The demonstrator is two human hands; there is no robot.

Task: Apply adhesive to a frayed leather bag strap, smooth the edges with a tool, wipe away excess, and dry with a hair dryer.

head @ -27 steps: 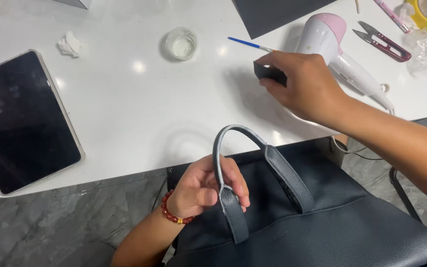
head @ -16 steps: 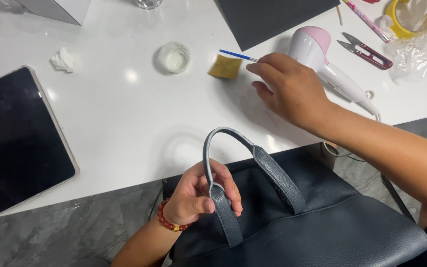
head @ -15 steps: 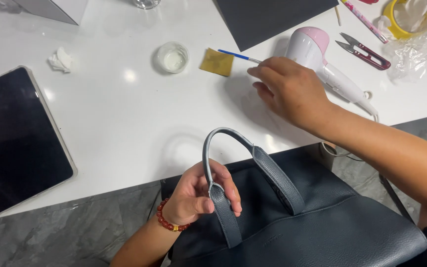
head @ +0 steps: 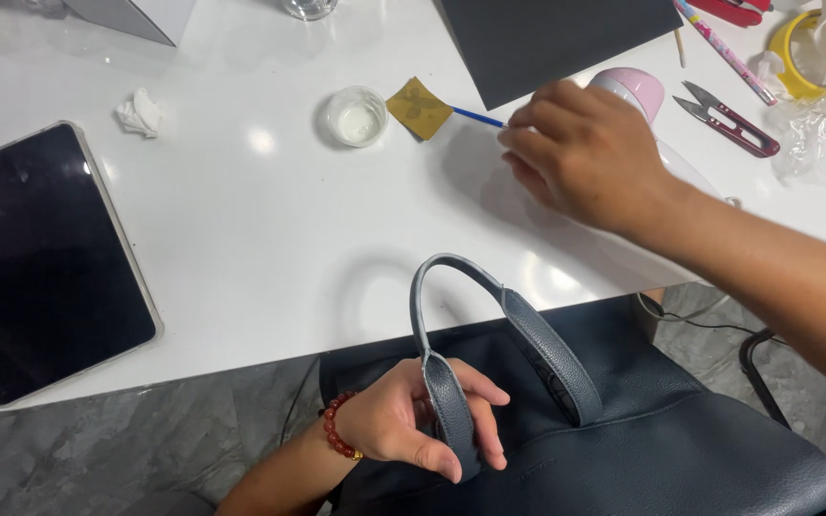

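In the head view, the left hand (head: 408, 420) is closed around the base of the arched handle (head: 489, 320) of a dark blue-grey leather bag (head: 642, 449), fingers wrapped over the strap where it joins the body; the bag sits below the edge of the white table (head: 270, 248), on the person's lap as far as can be told. The right hand (head: 580, 153) is pinched shut on the thin blue shaft of a small brush (head: 478, 117), whose tip lies on or just above a small square of mustard-yellow material (head: 419, 107). Just beside that square stands a small round clear dish (head: 357, 117) holding something pale. A pink-and-white hair dryer (head: 638, 96) lies partly hidden behind the right hand, with red-handled thread snips (head: 728, 122) near it.

To do this well, the pinch should stay low on the shaft so the tip stays steady, and the brush should be loaded lightly, since a drip would mark the table or leather. The left hand does best keeping the handle upright and still.
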